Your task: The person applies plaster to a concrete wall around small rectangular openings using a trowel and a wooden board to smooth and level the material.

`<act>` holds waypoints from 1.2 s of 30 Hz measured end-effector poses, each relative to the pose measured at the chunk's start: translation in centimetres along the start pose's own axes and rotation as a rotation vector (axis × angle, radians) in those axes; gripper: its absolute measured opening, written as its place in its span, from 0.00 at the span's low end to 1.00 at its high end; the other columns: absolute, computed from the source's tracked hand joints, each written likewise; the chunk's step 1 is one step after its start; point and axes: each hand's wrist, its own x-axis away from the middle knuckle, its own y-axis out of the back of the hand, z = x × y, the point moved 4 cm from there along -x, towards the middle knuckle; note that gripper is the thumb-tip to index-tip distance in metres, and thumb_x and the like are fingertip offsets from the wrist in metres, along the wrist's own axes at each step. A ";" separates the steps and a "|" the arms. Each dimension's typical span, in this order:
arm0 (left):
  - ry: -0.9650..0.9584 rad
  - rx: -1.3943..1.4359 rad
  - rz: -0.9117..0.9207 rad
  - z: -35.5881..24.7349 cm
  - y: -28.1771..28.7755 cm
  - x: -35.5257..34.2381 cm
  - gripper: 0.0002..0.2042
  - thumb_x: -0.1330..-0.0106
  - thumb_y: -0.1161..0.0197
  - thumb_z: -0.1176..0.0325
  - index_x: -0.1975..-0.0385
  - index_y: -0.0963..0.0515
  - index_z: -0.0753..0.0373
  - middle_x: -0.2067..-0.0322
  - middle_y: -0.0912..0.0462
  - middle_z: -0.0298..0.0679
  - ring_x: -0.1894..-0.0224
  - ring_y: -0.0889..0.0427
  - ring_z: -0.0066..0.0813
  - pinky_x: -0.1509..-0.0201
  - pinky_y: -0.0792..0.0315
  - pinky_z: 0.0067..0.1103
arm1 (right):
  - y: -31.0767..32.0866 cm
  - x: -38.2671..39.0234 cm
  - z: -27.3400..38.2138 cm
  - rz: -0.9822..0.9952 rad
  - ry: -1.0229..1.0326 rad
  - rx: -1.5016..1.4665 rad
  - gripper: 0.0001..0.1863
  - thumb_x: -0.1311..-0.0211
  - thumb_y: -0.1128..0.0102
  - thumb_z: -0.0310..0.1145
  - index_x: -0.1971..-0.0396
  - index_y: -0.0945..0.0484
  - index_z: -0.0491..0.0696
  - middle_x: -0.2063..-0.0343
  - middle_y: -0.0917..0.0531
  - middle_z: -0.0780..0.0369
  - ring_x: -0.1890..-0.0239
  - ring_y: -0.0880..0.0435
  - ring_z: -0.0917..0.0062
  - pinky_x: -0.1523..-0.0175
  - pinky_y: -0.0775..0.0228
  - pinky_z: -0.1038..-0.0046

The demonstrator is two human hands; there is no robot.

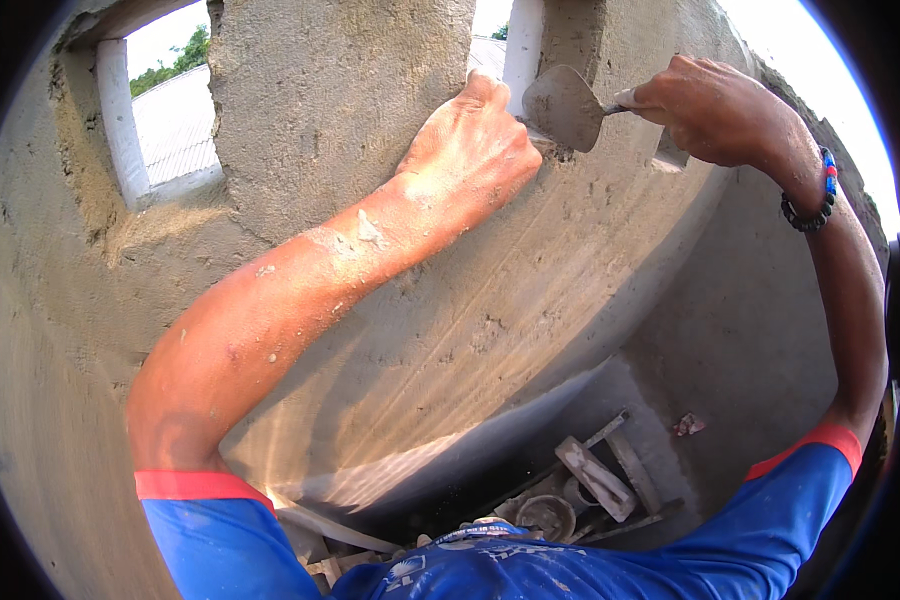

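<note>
My right hand [718, 112], with a beaded bracelet [822, 195] on its wrist, is wrapped round the handle of a trowel [567, 108]. The trowel's mortar-smeared blade points left, flat-side toward me, at the lower part of a small window opening [525, 50]. Close beside the blade, my left hand [473, 138] is closed at the opening's lower left corner. Its fingers curl away from me, so what they grip, if anything, is hidden. Grey plaster specks cover the left forearm. Around both hands runs a rough plastered wall [310, 110].
Another window opening [175, 110] with a pale frame is at the upper left, a corrugated roof beyond it. Far below stand a wooden scaffold or bench [635, 470], a board [595, 478] and a mortar-stained bucket [547, 515]. A side wall [760, 300] rises at the right.
</note>
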 end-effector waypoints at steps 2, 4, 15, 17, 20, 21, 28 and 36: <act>-0.006 0.008 0.065 -0.1 -0.2 -0.3 0.04 0.47 0.39 0.72 0.78 0.19 0.64 0.77 0.19 0.42 0.59 0.24 0.34 0.43 0.36 0.30 | -0.5 -0.4 0.3 0.069 0.017 0.049 0.16 0.41 0.45 0.21 0.56 0.16 0.51 0.64 0.15 0.58 0.60 0.17 0.69 0.49 0.24 0.68; -0.011 0.006 0.054 -0.2 0.0 -0.4 0.04 0.48 0.39 0.72 0.78 0.20 0.64 0.77 0.19 0.42 0.59 0.24 0.34 0.44 0.36 0.30 | 0.4 -0.1 1.2 0.134 -0.016 0.055 0.15 0.40 0.47 0.22 0.57 0.17 0.50 0.64 0.15 0.59 0.59 0.18 0.69 0.49 0.25 0.67; -0.006 -0.111 0.107 -0.6 -0.1 -1.4 0.03 0.49 0.36 0.70 0.79 0.18 0.61 0.76 0.18 0.40 0.57 0.25 0.35 0.46 0.37 0.29 | 0.0 0.5 -0.4 -0.061 0.013 -0.055 0.24 0.45 0.49 0.16 0.50 0.19 0.51 0.58 0.15 0.62 0.54 0.20 0.69 0.45 0.26 0.69; 0.002 -0.048 0.168 -0.6 0.2 -1.8 0.02 0.49 0.35 0.71 0.78 0.17 0.59 0.75 0.17 0.39 0.56 0.25 0.35 0.45 0.38 0.30 | 1.3 0.6 -0.8 0.086 -0.236 -0.145 0.21 0.43 0.49 0.17 0.52 0.18 0.50 0.59 0.15 0.62 0.53 0.20 0.69 0.45 0.26 0.68; -0.016 -0.047 0.221 -0.4 0.2 -2.1 0.02 0.49 0.35 0.72 0.77 0.17 0.59 0.76 0.17 0.39 0.58 0.24 0.35 0.44 0.38 0.31 | 1.0 1.0 -0.8 -0.034 -0.048 0.002 0.18 0.44 0.48 0.17 0.57 0.16 0.49 0.60 0.15 0.60 0.52 0.21 0.69 0.45 0.26 0.69; -0.017 -0.052 0.225 -0.3 0.3 -2.3 0.02 0.49 0.35 0.72 0.77 0.17 0.59 0.76 0.17 0.39 0.58 0.24 0.35 0.44 0.38 0.31 | 0.8 1.0 -0.7 -0.038 -0.049 -0.003 0.18 0.44 0.48 0.17 0.57 0.16 0.49 0.60 0.15 0.60 0.52 0.21 0.69 0.45 0.26 0.69; -0.055 -0.097 0.333 -0.3 0.3 -2.8 0.03 0.46 0.37 0.74 0.76 0.16 0.58 0.75 0.17 0.39 0.60 0.22 0.34 0.43 0.37 0.30 | 0.4 0.6 1.2 0.002 -0.052 0.039 0.16 0.47 0.47 0.17 0.61 0.16 0.47 0.63 0.16 0.60 0.52 0.21 0.68 0.44 0.27 0.69; -0.076 -0.101 0.378 -0.2 -0.2 -2.9 0.03 0.47 0.35 0.74 0.75 0.16 0.59 0.73 0.16 0.39 0.58 0.21 0.33 0.43 0.37 0.30 | -1.3 0.8 -0.2 0.118 -0.049 -0.066 0.21 0.47 0.50 0.15 0.54 0.18 0.47 0.60 0.16 0.60 0.53 0.22 0.67 0.43 0.29 0.67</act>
